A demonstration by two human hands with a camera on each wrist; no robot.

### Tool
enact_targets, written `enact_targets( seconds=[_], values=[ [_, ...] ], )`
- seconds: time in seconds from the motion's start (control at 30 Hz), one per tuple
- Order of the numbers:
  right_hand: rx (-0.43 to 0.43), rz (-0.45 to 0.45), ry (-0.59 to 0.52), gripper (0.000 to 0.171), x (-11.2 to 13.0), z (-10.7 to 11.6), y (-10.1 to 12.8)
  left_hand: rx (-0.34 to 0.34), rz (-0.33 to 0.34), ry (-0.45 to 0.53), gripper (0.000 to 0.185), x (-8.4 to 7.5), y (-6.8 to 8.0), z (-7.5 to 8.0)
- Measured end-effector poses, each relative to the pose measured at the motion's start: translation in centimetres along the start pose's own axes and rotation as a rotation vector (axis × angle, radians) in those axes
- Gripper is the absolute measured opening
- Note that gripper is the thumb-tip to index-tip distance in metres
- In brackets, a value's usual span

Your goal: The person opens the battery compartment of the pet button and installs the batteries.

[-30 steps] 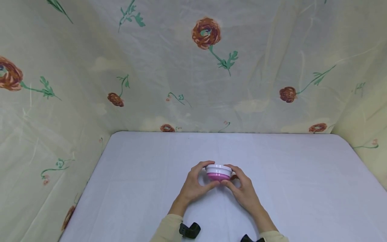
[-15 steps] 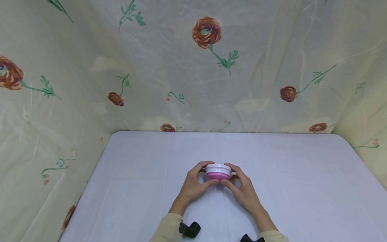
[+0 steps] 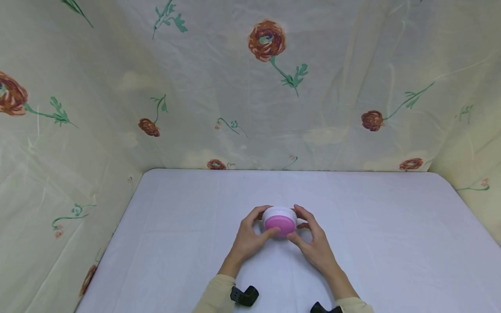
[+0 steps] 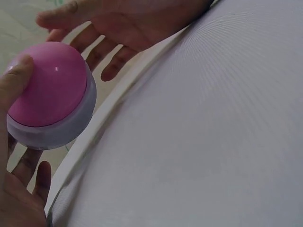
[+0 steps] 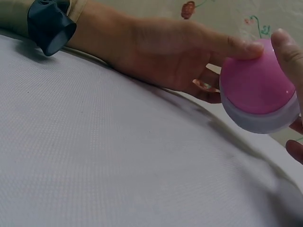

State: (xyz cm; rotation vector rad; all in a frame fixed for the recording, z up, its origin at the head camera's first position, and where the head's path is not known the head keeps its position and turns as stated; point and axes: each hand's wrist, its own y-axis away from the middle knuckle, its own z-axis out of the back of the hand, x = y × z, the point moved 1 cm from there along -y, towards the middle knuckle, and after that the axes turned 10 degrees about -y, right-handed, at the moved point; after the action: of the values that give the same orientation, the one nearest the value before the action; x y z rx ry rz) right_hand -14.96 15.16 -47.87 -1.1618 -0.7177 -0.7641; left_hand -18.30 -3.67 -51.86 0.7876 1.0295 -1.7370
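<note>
A round tub (image 3: 279,223), pink on its domed face and white round its wider rim, is tilted so the pink face looks toward me. My left hand (image 3: 249,240) grips it, thumb on the pink face and fingers behind the white part; the right wrist view shows that thumb on the pink dome (image 5: 255,87). Around the other side, my right hand (image 3: 316,245) is held close with its fingers spread. In the left wrist view the right thumb stands off the tub (image 4: 52,90), with fingers near its rim. Whether a right fingertip touches the back is hidden.
A white cloth covers the table (image 3: 176,208). Cream flower-printed curtains (image 3: 195,87) hang behind it and on both sides. Dark cameras are strapped to both wrists, the left camera (image 3: 245,296) near the sleeve cuff.
The tub has tipped from standing level to showing its pink face. My left thumb has moved up onto that face, and my right thumb and fingers have loosened from the tub.
</note>
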Motion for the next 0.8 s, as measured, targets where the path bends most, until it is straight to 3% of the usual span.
enact_targets(
  seconds=[0.1,0.3,0.47,0.6,0.8],
  values=[
    [0.009,0.052,-0.011,0.082,0.1,0.0,-0.1,0.013,0.045,0.056,0.051,0.0,-0.1,0.1],
    [0.045,0.158,0.069,0.095,0.2,-0.1,-0.4,0.027,0.124,0.125,0.051,-0.2,-0.4,0.2],
    [0.072,0.188,0.111,0.096,-0.4,-0.3,-0.2,0.039,0.137,0.166,0.05,-0.2,-0.4,0.2],
    [0.083,0.176,0.122,0.095,-2.0,-0.4,0.1,0.044,0.139,0.19,0.048,-0.2,-0.4,0.2],
    [0.102,0.06,0.129,0.092,-3.6,-0.2,0.6,0.045,0.134,0.164,0.049,-0.1,-0.2,0.1]
  ],
)
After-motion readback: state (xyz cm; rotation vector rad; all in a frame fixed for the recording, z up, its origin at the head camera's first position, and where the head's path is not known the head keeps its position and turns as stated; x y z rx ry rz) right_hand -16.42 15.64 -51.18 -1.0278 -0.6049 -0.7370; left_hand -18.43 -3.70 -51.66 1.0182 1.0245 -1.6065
